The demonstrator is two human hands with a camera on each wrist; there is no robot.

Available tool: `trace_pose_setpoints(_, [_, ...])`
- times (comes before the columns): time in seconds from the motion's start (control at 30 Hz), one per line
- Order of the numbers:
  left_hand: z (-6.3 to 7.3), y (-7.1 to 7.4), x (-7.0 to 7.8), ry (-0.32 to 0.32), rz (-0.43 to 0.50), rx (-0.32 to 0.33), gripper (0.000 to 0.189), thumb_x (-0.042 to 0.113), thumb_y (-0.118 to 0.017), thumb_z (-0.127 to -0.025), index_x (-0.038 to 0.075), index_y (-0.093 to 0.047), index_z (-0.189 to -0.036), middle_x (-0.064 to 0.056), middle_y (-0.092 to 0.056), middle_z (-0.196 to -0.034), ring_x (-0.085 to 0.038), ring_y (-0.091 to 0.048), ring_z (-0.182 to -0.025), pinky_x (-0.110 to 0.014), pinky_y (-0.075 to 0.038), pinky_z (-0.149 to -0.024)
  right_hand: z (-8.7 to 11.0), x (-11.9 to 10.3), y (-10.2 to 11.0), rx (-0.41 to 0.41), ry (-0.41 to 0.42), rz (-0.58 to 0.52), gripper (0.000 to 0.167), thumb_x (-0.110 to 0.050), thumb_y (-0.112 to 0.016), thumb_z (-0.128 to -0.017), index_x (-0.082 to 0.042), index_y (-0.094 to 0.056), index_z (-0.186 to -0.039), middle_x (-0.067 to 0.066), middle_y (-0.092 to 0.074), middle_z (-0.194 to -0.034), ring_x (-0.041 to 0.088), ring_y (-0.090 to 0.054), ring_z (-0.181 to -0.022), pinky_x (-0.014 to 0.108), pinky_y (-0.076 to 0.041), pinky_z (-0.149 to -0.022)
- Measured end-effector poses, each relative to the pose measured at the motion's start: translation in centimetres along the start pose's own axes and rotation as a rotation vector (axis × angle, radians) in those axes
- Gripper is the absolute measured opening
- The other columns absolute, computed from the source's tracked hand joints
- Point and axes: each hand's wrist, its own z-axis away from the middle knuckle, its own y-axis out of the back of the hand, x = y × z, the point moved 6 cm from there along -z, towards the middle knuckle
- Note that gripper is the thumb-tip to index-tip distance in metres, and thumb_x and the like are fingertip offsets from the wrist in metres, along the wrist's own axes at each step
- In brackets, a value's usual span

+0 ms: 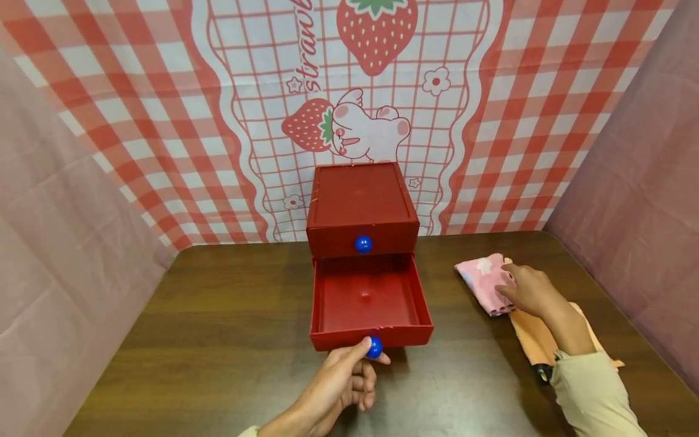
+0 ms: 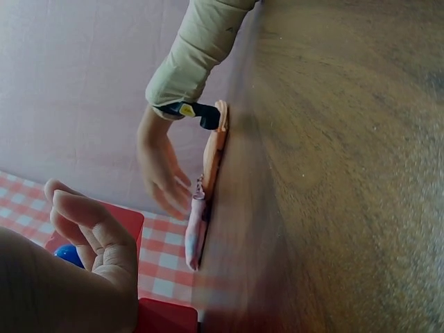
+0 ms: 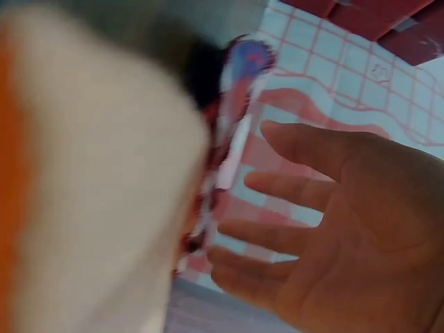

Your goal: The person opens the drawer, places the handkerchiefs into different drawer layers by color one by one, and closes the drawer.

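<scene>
My left hand (image 1: 340,383) pinches the round blue knob (image 1: 375,348) of the lower drawer between thumb and forefinger, its other fingers loosely bent. That red drawer (image 1: 327,341) is pulled out and has nothing inside. Over at the right, my right hand (image 1: 532,292) hovers with spread fingers close over a folded pink cloth (image 1: 480,279) with a white flower print. The right wrist view shows this hand's palm (image 3: 374,215) holding nothing, with the cloth's folded edge (image 3: 239,104) in front of the fingertips. A peach-orange cloth (image 1: 530,340) lies beside the pink one, partly hidden under my right forearm.
The red drawer cabinet (image 1: 360,194) stands at the table's back edge, its upper drawer closed behind a second blue knob (image 1: 363,244). A checked strawberry curtain (image 1: 218,152) hangs behind the wooden table (image 1: 235,328). Pink cloth walls (image 1: 71,230) flank both sides.
</scene>
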Motion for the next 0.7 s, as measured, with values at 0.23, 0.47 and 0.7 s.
trace_pose_setpoints(0.23, [0.0, 0.0, 0.0, -0.003, -0.004, -0.008, 0.06, 0.053, -0.052, -0.099, -0.003, -0.064, -0.117, 0.001, -0.054, -0.066, -0.011, -0.052, -0.049, -0.021, -0.045, -0.049, 0.6, 2.7, -1.0, -0.133, -0.198, -0.013, 0.063, -0.032, -0.06, -0.094, 0.012, -0.041, -0.135, 0.046, -0.046, -0.126, 0.068, -0.045, -0.107, 0.074, -0.04, -0.08])
trace_pose_setpoints(0.47, [0.0, -0.1, -0.1, 0.004, -0.002, -0.012, 0.061, 0.054, -0.053, -0.098, -0.002, -0.064, -0.117, 0.001, -0.053, -0.066, -0.011, -0.052, -0.049, -0.021, -0.045, -0.049, 0.5, 2.1, -1.3, -0.15, -0.138, -0.064, 0.061, -0.029, -0.059, -0.097, 0.016, -0.042, -0.134, 0.043, -0.049, -0.127, 0.064, -0.048, -0.111, 0.071, -0.042, -0.086])
trace_pose_setpoints(0.7, [-0.1, -0.1, -0.1, 0.012, -0.001, -0.009, 0.06, 0.054, -0.053, -0.098, -0.002, -0.064, -0.116, 0.0, -0.054, -0.066, -0.011, -0.052, -0.049, -0.022, -0.046, -0.05, -0.2, 0.1, -1.0, -0.075, -0.042, -0.093, 0.044, -0.022, -0.065, -0.093, 0.011, -0.056, -0.122, 0.026, -0.065, -0.1, 0.042, -0.061, -0.085, 0.058, -0.048, -0.07])
